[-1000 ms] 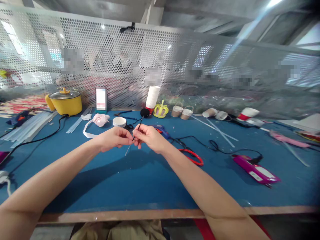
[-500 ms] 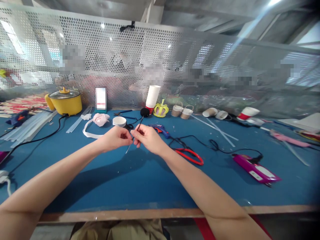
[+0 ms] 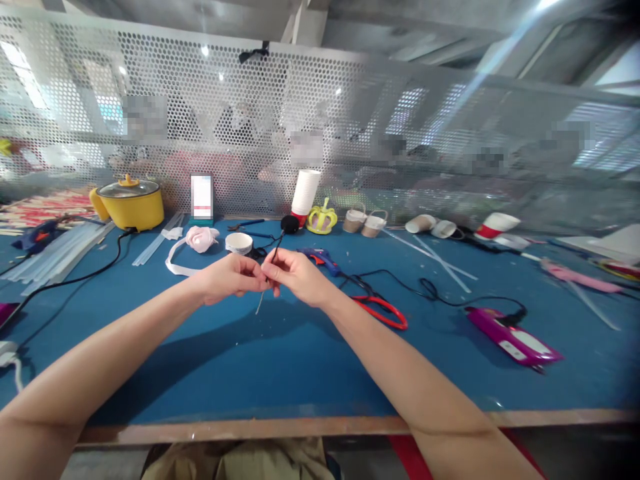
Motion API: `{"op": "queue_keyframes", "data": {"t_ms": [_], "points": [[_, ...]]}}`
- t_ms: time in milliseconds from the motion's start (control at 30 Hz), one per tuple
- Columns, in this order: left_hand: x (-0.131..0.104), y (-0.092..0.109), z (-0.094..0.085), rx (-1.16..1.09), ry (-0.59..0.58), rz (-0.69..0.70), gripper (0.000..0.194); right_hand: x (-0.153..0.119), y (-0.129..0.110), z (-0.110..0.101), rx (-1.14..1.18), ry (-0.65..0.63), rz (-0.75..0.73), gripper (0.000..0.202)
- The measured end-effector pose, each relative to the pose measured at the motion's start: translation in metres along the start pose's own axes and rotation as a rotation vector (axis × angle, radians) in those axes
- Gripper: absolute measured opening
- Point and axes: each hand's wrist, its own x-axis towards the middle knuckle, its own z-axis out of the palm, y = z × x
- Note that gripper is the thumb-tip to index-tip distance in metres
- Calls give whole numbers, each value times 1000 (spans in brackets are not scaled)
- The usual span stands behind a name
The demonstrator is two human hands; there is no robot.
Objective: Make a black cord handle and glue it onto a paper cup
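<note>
My left hand [image 3: 234, 275] and my right hand [image 3: 296, 275] meet over the middle of the table, fingertips pinched together. Between them is a thin dark stem [image 3: 276, 248] that appears to lead up to a black round head [image 3: 289, 225]. A pale, thin end of the stem pokes out below the fingers. Just behind my left hand stand a roll of white tape [image 3: 239, 243] and a pale pink fabric flower [image 3: 201, 239] with a white ribbon [image 3: 175, 265]. A blue glue gun [image 3: 323, 260] lies behind my right hand.
A yellow electric pot [image 3: 131, 205] and clear glue sticks [image 3: 60, 257] are on the left. Toward the right lie red-handled scissors [image 3: 383, 312], a purple power strip [image 3: 513, 339] and black cords. Stacked paper cups [image 3: 306, 193], a yellow crown-shaped piece [image 3: 322, 219] and small baskets [image 3: 355, 219] line the back.
The stem's lower end has swung slightly right and hangs more upright below the fingers. Both hands stay in nearly the same place, still pinching it.
</note>
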Motion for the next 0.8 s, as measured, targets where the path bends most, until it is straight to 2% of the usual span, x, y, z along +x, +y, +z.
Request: {"op": "queue_keyframes", "data": {"t_ms": [200,333,800], "points": [[-2,4,-6,59,-58,18,18,0,2,-4,11,19,34,36],[-3,7,-4,179,-6,53,16,1,4,-4,-18,14,42,34],[-3,8,2,245,114,56,14,-1,-1,0,-206,118,64,33]]}}
